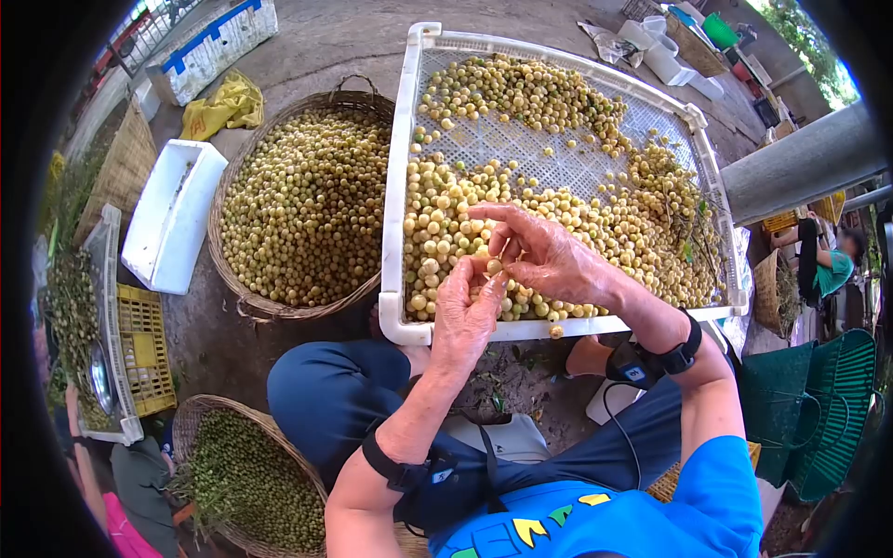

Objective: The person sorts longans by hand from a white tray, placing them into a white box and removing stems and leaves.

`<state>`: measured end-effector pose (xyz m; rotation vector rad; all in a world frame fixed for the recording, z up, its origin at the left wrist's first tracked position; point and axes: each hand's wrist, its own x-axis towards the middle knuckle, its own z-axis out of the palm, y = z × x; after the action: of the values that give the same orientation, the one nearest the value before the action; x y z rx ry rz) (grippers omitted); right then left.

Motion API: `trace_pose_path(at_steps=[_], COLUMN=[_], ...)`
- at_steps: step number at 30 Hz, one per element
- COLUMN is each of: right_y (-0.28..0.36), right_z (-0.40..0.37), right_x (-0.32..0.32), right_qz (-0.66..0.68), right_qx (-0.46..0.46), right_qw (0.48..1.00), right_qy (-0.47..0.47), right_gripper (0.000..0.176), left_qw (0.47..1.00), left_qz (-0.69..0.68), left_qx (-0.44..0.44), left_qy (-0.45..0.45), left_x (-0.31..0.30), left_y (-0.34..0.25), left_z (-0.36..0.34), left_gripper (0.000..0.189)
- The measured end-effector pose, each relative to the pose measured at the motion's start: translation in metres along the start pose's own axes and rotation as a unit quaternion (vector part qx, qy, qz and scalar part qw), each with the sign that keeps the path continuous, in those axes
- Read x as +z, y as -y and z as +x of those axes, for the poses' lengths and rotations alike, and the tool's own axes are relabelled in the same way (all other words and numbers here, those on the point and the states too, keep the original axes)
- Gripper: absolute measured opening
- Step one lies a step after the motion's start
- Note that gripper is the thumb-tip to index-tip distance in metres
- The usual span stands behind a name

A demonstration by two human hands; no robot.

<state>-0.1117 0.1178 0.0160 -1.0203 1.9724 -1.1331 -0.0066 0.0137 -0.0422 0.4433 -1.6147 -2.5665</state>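
Over the near edge of a white plastic mesh tray (pixel 398 232), my hands meet at a small round yellow fruit (pixel 494 266). My left hand (pixel 463 312) pinches it between thumb and fingertips. From the right, my right hand (pixel 553 260) bends its thumb and fingers in against the same fruit, with its upper fingers partly extended. Many loose yellow-brown fruits (pixel 437 200) lie in the tray beneath and around both hands. More fruits (pixel 530 88) are heaped along the far side, and some with thin stems (pixel 679 195) lie at the right.
Left of the tray stands a wicker basket (pixel 219 219) full of fruit. Another basket (pixel 191 418) holds greener fruit. A white foam box (pixel 172 216) and yellow crate (pixel 144 349) are farther left. A grey pole (pixel 800 158) and green baskets (pixel 791 409) flank the right. Other people sit nearby.
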Motion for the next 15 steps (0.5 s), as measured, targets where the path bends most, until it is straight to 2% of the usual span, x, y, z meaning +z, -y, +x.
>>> trace_pose_path(at_steps=[2, 4, 6, 8, 15], right_y=[0.001, -0.004, -0.007, -0.006, -0.009], right_z=[-0.004, -0.005, -0.004, -0.006, -0.010], right_x=[0.000, 0.001, 0.000, -0.003, 0.000], right_qz=[-0.023, 0.042, 0.025, 0.096, 0.152], right_qx=[-0.003, 0.004, -0.018, 0.004, 0.027], right_qw=[1.000, 0.999, 1.000, 0.995, 0.988], right_qy=[-0.007, 0.003, 0.000, 0.013, 0.020], right_gripper=[0.059, 0.061, 0.063, 0.064, 0.074], left_qw=[1.000, 0.999, 0.999, 0.999, 1.000], left_qz=[0.005, 0.035, 0.027, -0.028, 0.022], left_qx=[0.009, 0.004, 0.013, -0.037, -0.011], left_qy=[0.003, 0.013, 0.021, 0.022, 0.018], left_x=[0.001, 0.000, 0.001, 0.002, -0.001], left_y=[0.002, 0.003, 0.001, -0.004, -0.001], left_z=[0.000, 0.000, 0.000, -0.003, 0.002], left_gripper=[0.009, 0.010, 0.009, 0.008, 0.012])
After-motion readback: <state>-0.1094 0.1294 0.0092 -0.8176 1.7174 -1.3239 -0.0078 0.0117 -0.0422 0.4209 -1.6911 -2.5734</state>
